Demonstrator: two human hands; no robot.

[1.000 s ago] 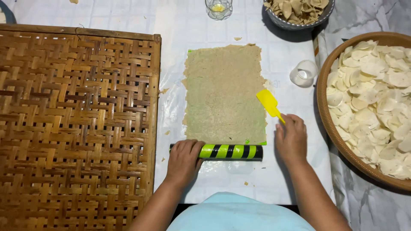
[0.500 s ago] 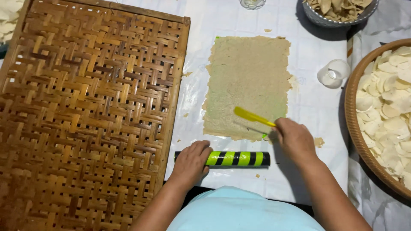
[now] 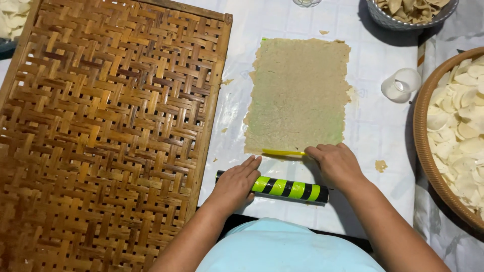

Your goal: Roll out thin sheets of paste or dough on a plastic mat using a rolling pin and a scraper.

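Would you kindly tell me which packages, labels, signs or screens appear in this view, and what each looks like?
None are in view. The nearest to a marking is the rolling pin under the left hand, a cylinder with green and black stripes.

Bright even overhead light; soft shadows under bowl (image 3: 403, 20); sharp focus, mild glare on tablecloth (image 3: 373, 131).

The person wears a plain pale blue top, seen from above as a smooth rounded shape at the bottom edge of the view, with no print, buttons or seams showing. Both forearms are bare from the elbow down, with no sleeves reaching them. The left hand (image 3: 236, 184) and right hand (image 3: 337, 164) carry no rings, watch, bracelets or gloves, and the fingers (image 3: 250, 164) have short, unpainted nails.
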